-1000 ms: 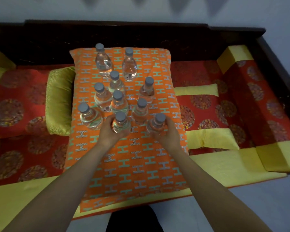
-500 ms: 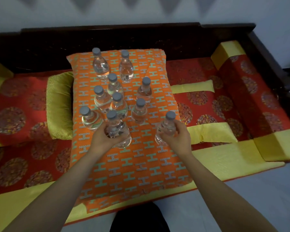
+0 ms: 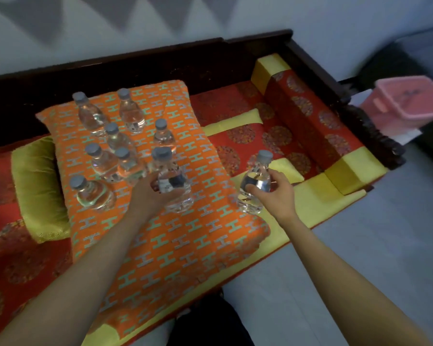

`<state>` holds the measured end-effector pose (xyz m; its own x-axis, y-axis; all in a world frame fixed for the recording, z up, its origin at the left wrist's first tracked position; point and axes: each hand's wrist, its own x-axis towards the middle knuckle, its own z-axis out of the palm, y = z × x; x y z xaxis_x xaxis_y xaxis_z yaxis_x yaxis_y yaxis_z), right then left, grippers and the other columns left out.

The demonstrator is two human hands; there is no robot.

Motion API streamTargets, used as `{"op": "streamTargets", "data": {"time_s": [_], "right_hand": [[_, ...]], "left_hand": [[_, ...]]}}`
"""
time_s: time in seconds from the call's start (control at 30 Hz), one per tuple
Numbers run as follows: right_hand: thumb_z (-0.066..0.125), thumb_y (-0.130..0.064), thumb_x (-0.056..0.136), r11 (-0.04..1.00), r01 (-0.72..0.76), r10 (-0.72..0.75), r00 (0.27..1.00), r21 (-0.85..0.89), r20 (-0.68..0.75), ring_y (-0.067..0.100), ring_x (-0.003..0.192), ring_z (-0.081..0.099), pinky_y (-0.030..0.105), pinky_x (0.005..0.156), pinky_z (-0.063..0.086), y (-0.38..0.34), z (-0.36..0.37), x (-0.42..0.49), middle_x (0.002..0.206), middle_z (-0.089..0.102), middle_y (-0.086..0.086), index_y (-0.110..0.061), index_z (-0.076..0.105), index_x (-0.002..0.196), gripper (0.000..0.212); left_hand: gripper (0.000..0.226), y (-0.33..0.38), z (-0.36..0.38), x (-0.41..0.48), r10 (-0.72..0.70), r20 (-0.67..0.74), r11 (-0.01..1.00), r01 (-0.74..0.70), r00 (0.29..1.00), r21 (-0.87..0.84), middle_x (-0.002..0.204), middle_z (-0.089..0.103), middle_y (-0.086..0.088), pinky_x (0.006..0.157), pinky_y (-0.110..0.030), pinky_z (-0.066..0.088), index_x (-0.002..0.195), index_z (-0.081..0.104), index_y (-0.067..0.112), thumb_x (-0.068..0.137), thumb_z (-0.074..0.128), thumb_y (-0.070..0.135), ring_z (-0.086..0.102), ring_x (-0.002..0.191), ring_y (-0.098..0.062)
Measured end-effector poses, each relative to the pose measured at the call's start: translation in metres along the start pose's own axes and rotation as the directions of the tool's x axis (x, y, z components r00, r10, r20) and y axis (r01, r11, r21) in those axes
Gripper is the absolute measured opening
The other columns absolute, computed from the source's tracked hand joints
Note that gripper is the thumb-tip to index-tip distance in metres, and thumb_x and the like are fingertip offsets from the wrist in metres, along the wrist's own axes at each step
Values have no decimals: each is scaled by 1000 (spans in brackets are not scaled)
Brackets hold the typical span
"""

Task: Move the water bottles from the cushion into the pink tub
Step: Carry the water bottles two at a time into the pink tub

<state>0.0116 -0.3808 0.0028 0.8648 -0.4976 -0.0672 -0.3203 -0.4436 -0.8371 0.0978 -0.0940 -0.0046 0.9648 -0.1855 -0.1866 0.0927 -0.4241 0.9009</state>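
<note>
An orange patterned cushion (image 3: pixel 160 245) lies on a red and yellow sofa, with several clear water bottles (image 3: pixel 129 113) with grey caps standing on its far half. My left hand (image 3: pixel 151 193) grips one water bottle (image 3: pixel 173 181), lifted just above the cushion's middle. My right hand (image 3: pixel 273 193) holds a second water bottle (image 3: pixel 256 181) upright past the cushion's right edge. The pink tub (image 3: pixel 408 103) sits at the far right, beyond the sofa's dark armrest, blurred.
A green pillow (image 3: pixel 35 188) lies left of the cushion. The dark wooden sofa frame (image 3: pixel 360 116) stands between the seat and the tub. Grey floor (image 3: pixel 360 258) spreads to the right. A dark shape (image 3: pixel 205 320) lies at the bottom edge.
Both hands closed on the two front bottles, lifted them off the cushion and carried them rightward. The view swung right, bringing the pink tub into sight.
</note>
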Motion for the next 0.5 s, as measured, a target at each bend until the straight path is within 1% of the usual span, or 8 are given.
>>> {"op": "streamTargets", "data": {"time_s": [0.1, 0.2, 0.27, 0.33, 0.37, 0.43, 0.47, 0.5], "right_hand": [[82, -33, 68, 1000, -14, 15, 995, 8, -96, 14, 88, 60, 38, 75, 50, 6, -45, -4, 99, 62, -3, -32, 63, 100, 37], [83, -34, 67, 999, -48, 51, 985, 19, -168, 15, 92, 61, 41, 80, 53, 14, -90, -5, 102, 64, -2, -26, 66, 105, 42], [82, -37, 64, 997, -65, 74, 972, 45, -225, 12, 92, 62, 41, 82, 53, 22, -125, -8, 102, 65, -4, -26, 66, 106, 46], [82, -40, 62, 995, -73, 87, 959, 63, -269, 5, 90, 61, 40, 83, 54, 27, -153, -10, 100, 64, -10, -35, 64, 101, 44], [82, -39, 61, 995, -74, 92, 955, 71, -282, 3, 90, 61, 40, 84, 54, 30, -167, -10, 99, 64, -12, -41, 63, 99, 42], [83, -37, 61, 995, -65, 84, 946, 72, -312, 2, 88, 62, 41, 85, 54, 36, -202, -7, 96, 64, -18, -48, 63, 91, 38], [84, -35, 62, 995, -66, 85, 941, 69, -329, 2, 87, 62, 42, 85, 54, 41, -220, -3, 96, 65, -17, -48, 63, 92, 39], [84, -33, 62, 996, -67, 86, 934, 65, -346, 6, 89, 63, 43, 86, 54, 48, -242, 1, 99, 66, -11, -43, 65, 97, 41]], "left_hand": [[52, 34, 27, 3, 74, 84, 997, -74, 994, -13, 97, 71, 5, 70, -26, 50, 114, 66, 20, 67, 85, 32, 66, 85, -13], [42, 69, 58, 6, 113, 150, 994, -113, 982, -5, 91, 74, 0, 74, -40, 54, 106, 69, 21, 67, 84, 32, 69, 84, -22], [39, 94, 83, 6, 132, 188, 990, -138, 973, 17, 88, 73, 0, 73, -38, 53, 101, 70, 22, 67, 85, 32, 68, 84, -22], [38, 116, 104, 8, 157, 207, 986, -165, 966, 24, 86, 73, 0, 71, -37, 53, 99, 70, 21, 66, 85, 31, 69, 82, -20], [39, 127, 116, 9, 176, 224, 983, -184, 959, 17, 85, 73, 2, 69, -33, 55, 100, 70, 21, 66, 86, 30, 69, 81, -15], [41, 153, 144, 10, 223, 260, 973, -231, 939, -3, 82, 72, 11, 60, -15, 49, 103, 70, 20, 66, 86, 28, 67, 72, 1], [41, 167, 159, 11, 238, 275, 970, -245, 931, -12, 81, 71, 15, 57, -10, 46, 102, 70, 21, 65, 86, 28, 65, 69, 6], [41, 183, 178, 11, 248, 291, 967, -252, 924, -22, 82, 71, 15, 58, -10, 46, 102, 70, 22, 65, 86, 29, 65, 70, 6]]}}
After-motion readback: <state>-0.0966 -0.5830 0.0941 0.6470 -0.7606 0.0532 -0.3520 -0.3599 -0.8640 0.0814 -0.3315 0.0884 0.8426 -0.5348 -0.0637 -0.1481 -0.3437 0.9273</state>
